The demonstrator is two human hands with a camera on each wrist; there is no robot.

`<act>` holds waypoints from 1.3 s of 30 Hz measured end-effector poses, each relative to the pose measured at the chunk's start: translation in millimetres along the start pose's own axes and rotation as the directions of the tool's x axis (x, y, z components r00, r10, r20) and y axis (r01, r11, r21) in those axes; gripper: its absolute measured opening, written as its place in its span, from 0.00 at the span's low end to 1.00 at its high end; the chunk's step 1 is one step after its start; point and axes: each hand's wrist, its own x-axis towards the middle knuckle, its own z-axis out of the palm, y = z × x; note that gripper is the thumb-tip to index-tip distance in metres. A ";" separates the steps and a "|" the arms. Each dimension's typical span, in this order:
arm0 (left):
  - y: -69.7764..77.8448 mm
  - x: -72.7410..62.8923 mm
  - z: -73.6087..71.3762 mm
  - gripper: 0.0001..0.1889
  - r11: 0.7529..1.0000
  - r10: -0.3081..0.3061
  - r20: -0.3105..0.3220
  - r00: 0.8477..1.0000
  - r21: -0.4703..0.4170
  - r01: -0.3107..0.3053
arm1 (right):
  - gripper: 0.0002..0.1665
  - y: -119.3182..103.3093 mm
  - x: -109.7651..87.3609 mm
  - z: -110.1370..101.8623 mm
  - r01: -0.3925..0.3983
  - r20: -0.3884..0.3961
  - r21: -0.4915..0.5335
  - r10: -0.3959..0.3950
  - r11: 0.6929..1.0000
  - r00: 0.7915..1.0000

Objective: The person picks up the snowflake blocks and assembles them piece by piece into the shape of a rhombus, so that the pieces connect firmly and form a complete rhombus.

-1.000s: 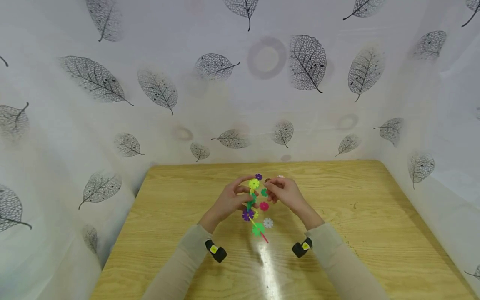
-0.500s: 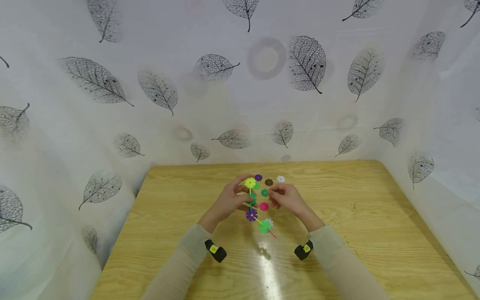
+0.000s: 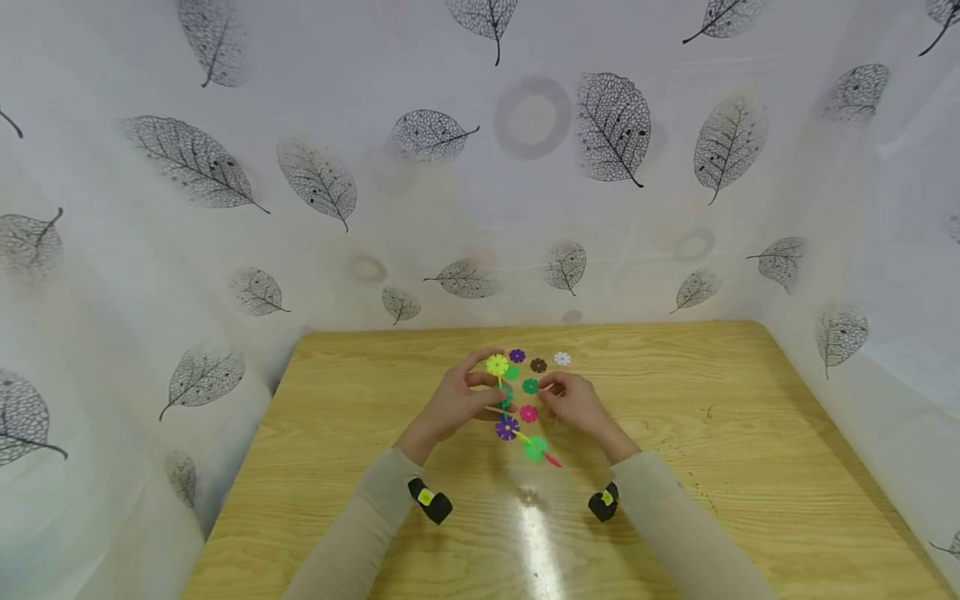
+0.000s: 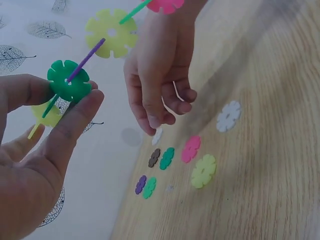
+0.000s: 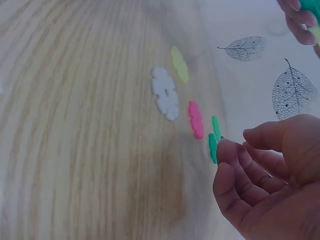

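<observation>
My left hand [image 3: 459, 402] pinches a green flower-shaped disc [image 4: 69, 81] between thumb and fingers. That disc belongs to a chain of notched plastic discs slotted together at angles. A yellow disc [image 3: 497, 365] sits at its far end, a purple disc [image 3: 507, 427] lower down, then a light green disc [image 3: 536, 448] and a pink disc [image 3: 552, 459] at the near end. The chain hangs above the table. My right hand [image 3: 576, 404] holds nothing. Its fingers are loosely bent, thumb apart from them, close to a loose green disc [image 3: 530, 386].
Loose discs lie flat on the wooden table [image 3: 360, 533]: purple [image 3: 517, 356], brown [image 3: 538, 365], white [image 3: 562, 358] and pink [image 3: 528, 413]. Another white disc [image 4: 228, 116] and a yellow disc [image 4: 204, 171] show in the left wrist view. A leaf-print curtain [image 3: 480, 200] surrounds the table.
The chain has turned in my left hand, its near end swinging right and slightly away from me. My right hand has drawn back a little, uncovering the brown and white discs.
</observation>
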 end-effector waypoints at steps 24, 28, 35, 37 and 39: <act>-4.9 1.1 -11.1 0.39 0.999 0.037 0.051 0.998 0.019 -0.038 | 0.27 10.3 24.5 15.3 0.051 0.010 -0.226 -0.050 0.973 0.999; -5.2 1.2 -10.9 0.39 0.999 0.038 0.062 0.997 0.010 -0.038 | 0.23 7.2 23.7 15.2 0.049 -0.004 -0.259 -0.052 0.965 0.999; -7.8 1.0 -12.8 0.39 1.000 0.005 0.103 0.995 0.014 -0.007 | 0.18 6.5 21.7 14.4 -0.019 -0.032 -0.206 0.012 0.978 0.999; -8.3 1.3 -13.2 0.38 1.000 0.006 0.114 0.993 0.015 -0.008 | 0.17 7.6 21.3 14.0 -0.022 -0.037 -0.179 0.015 0.984 0.999; -8.3 1.5 -13.3 0.38 1.000 0.010 0.123 0.992 0.014 -0.012 | 0.16 8.6 21.3 13.4 -0.020 -0.039 -0.165 0.014 0.986 0.999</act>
